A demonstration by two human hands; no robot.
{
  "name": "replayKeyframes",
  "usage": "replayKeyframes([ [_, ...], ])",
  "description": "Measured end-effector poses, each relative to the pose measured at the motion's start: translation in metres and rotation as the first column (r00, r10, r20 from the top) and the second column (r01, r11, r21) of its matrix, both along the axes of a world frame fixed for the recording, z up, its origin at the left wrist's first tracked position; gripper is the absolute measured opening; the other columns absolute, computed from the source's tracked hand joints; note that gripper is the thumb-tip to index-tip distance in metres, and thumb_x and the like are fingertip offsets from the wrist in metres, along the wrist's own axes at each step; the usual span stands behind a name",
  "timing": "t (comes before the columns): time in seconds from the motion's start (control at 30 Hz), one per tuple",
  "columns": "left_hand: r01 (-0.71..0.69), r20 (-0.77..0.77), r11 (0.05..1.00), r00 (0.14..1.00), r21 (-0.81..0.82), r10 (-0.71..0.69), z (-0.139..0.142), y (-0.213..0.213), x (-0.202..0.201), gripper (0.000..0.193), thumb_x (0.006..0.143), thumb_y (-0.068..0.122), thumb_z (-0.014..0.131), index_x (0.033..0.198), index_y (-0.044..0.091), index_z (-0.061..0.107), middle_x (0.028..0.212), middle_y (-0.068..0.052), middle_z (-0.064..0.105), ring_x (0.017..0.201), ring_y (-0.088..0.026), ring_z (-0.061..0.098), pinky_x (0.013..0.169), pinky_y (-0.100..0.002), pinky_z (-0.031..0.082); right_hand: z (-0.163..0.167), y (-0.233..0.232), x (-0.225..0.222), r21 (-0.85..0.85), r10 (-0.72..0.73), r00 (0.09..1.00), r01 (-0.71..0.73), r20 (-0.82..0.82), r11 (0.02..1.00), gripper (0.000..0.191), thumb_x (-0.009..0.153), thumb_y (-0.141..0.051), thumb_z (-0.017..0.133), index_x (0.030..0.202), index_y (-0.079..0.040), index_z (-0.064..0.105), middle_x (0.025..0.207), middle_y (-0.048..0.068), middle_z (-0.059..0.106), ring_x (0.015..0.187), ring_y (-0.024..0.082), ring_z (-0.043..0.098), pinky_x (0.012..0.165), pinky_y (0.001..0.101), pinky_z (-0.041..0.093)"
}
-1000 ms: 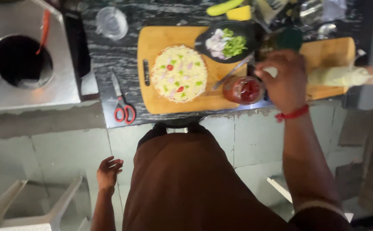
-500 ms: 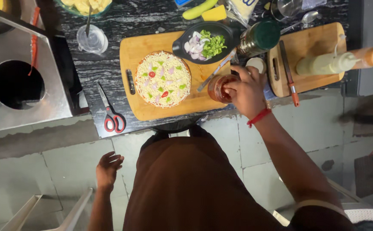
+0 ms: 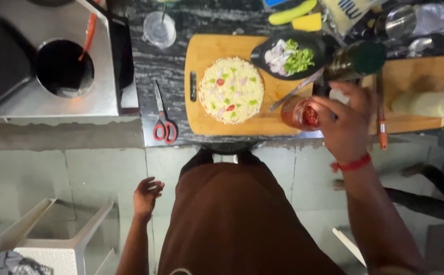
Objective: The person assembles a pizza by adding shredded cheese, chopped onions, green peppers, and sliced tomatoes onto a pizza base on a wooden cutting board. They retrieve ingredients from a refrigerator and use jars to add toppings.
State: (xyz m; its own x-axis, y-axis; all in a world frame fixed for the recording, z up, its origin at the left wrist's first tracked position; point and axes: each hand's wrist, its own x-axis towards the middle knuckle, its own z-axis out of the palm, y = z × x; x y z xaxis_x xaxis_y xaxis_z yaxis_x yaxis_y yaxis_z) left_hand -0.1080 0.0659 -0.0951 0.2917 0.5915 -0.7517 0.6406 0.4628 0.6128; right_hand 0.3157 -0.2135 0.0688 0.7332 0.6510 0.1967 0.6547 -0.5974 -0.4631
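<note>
My right hand [image 3: 345, 121] grips a small glass jar of red sauce [image 3: 299, 112] at the front right corner of a wooden cutting board [image 3: 206, 51]. A round flatbread [image 3: 231, 89] topped with grated cheese and bits of red and green vegetable lies on the board's middle. A black bowl [image 3: 289, 56] of chopped onion and green vegetable sits at the board's far right, with a metal spoon [image 3: 296, 90] lying beside it. My left hand [image 3: 147, 195] hangs by my side, holding nothing, fingers loosely apart.
Red-handled scissors [image 3: 164, 120] lie on the dark counter left of the board. A steel stove [image 3: 64, 66] with a dark pot stands at the left. A second wooden board [image 3: 418, 76], a knife [image 3: 381, 117], a dark-capped bottle [image 3: 357, 59] and a white plastic chair [image 3: 54, 239] are nearby.
The view has shifted, so the board appears further right. My right hand still holds the sauce jar at the board's corner. The left hand stays low by my side.
</note>
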Motion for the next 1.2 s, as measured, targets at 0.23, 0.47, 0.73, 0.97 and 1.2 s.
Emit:
replayKeyframes([
  [0.23, -0.039, 0.006, 0.999, 0.999, -0.034, 0.039, -0.005, 0.009, -0.020, 0.056, 0.081, 0.013, 0.083, 0.130, -0.003, 0.060, 0.110, -0.012, 0.073, 0.092, -0.020, 0.069, 0.076, -0.033, 0.058, -0.060, 0.135, -0.004, -0.150, 0.185, 0.982, -0.177, 0.047, 0.973, 0.009, 0.078, -0.011, 0.082, 0.086, -0.015, 0.081, 0.107, 0.007, 0.063, 0.107, 0.033, 0.051, 0.094, 0.0458, 0.041],
  [0.47, -0.089, 0.013, 0.996, 0.996, -0.005, 0.089, -0.017, 0.018, -0.054, 0.057, 0.081, 0.012, 0.082, 0.131, -0.003, 0.058, 0.110, -0.013, 0.073, 0.091, -0.021, 0.071, 0.075, -0.034, 0.059, -0.071, 0.108, 0.017, -0.019, 0.114, 0.983, -0.113, 0.143, 0.993, 0.022, 0.085, 0.003, 0.076, 0.100, -0.012, 0.080, 0.116, 0.007, 0.064, 0.115, 0.031, 0.055, 0.101, 0.0417, 0.046],
  [0.73, 0.021, -0.056, 0.999, 0.998, -0.043, -0.024, -0.015, 0.013, -0.012, 0.058, 0.083, 0.012, 0.081, 0.132, -0.004, 0.056, 0.110, -0.014, 0.073, 0.091, -0.023, 0.071, 0.074, -0.034, 0.059, -0.009, -0.027, 0.027, -0.226, -0.042, 0.999, 0.047, 0.025, 0.973, 0.021, 0.073, -0.018, 0.088, 0.092, -0.020, 0.080, 0.135, 0.008, 0.058, 0.131, 0.036, 0.048, 0.105, 0.0535, 0.036],
  [0.97, 0.129, 0.035, 0.992, 0.991, 0.011, -0.129, -0.001, 0.008, 0.039, 0.055, 0.085, 0.014, 0.080, 0.131, -0.005, 0.057, 0.112, -0.015, 0.074, 0.093, -0.022, 0.071, 0.077, -0.034, 0.059, -0.067, -0.023, 0.009, -0.241, -0.070, 0.983, 0.111, 0.172, 0.964, 0.019, 0.068, -0.020, 0.089, 0.086, -0.019, 0.080, 0.144, 0.003, 0.056, 0.133, 0.035, 0.043, 0.106, 0.0590, 0.032],
  [1.2, 0.092, 0.028, 0.996, 0.995, 0.003, -0.092, 0.002, -0.013, 0.038, 0.056, 0.083, 0.013, 0.080, 0.132, -0.004, 0.058, 0.111, -0.014, 0.074, 0.093, -0.022, 0.071, 0.078, -0.034, 0.059, -0.062, -0.030, 0.016, -0.222, -0.016, 0.994, 0.041, 0.111, 0.974, 0.025, 0.067, -0.021, 0.088, 0.091, -0.014, 0.080, 0.140, 0.006, 0.058, 0.129, 0.036, 0.043, 0.102, 0.0581, 0.032],
])
